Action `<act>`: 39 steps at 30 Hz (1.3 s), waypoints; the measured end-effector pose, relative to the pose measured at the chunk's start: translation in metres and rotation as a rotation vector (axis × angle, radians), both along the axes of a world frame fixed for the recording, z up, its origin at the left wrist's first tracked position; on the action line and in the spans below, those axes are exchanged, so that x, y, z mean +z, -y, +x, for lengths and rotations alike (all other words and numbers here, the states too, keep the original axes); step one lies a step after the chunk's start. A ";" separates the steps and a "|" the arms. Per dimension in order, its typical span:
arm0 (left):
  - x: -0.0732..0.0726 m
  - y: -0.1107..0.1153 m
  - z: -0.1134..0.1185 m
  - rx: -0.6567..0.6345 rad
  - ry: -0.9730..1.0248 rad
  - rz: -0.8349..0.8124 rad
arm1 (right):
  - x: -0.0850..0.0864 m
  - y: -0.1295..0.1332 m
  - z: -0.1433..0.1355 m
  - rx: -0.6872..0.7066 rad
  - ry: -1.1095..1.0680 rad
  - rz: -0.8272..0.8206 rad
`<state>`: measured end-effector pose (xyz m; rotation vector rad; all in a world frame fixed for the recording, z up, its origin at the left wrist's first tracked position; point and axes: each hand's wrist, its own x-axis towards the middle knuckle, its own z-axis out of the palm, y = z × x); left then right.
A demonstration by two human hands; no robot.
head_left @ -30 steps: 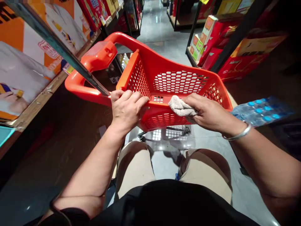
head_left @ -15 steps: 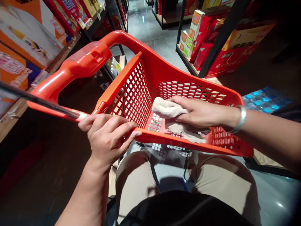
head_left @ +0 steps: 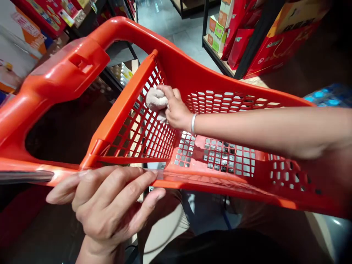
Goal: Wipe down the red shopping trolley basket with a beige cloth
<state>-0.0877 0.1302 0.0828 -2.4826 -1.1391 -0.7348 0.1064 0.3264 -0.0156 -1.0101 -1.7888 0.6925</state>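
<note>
A red plastic shopping cart (head_left: 192,68) with latticed walls fills the middle of the view. My left hand (head_left: 110,200) is closed over its near rim, fingers across the top and thumb on my side. Inside the basket, my right hand (head_left: 177,110) grips a bunched pale cloth (head_left: 156,99). The cloth presses against the latticed end panel (head_left: 156,135) near the handle (head_left: 66,69). Part of the cloth is hidden behind my fingers. A silver bracelet (head_left: 193,124) circles my right wrist.
Shelves with red gift bags (head_left: 242,44) and small boxes (head_left: 218,35) stand at the far right. Packs of blue-capped bottles (head_left: 327,96) sit beside the cart's right end. Packaged goods (head_left: 41,18) line the left. A dark rod (head_left: 24,176) lies along the near rim at left.
My right hand has moved the cloth from above the basket floor leftward and up to the end panel. The cart appears closer, and my left hand sits lower in view, still on the rim.
</note>
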 end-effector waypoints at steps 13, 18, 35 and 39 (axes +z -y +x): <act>-0.001 0.000 0.002 -0.015 0.036 0.000 | 0.015 0.055 -0.006 0.527 0.522 0.376; 0.003 -0.002 0.005 -0.046 0.059 -0.013 | 0.022 -0.013 0.033 0.007 0.515 0.299; 0.001 0.001 0.004 -0.066 0.083 -0.003 | -0.079 0.088 -0.010 0.116 0.248 -0.337; 0.003 -0.002 0.007 -0.108 0.082 0.015 | -0.050 0.121 -0.030 0.203 0.042 -0.615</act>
